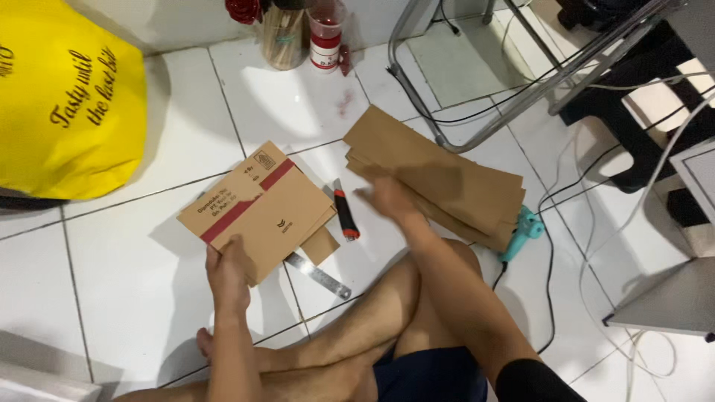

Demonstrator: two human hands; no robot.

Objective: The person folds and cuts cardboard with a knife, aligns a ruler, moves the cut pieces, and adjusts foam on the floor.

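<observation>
Cardboard sheet (261,212) lies pinched at its near edge in left hand (227,272) grip.

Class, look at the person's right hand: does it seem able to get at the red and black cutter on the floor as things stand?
Probably yes. The right hand is over the cardboard stack, just beside the cutter, which lies uncovered on the floor tiles with nothing between them.

At frame centre, a printed cardboard piece (257,210) is held at its lower edge by the left hand (227,272). The right hand (387,195), blurred, is laid on a cardboard stack (439,179). Between them a utility knife (345,212) and steel ruler (319,275) are seen on the tiled floor (134,260).
</observation>
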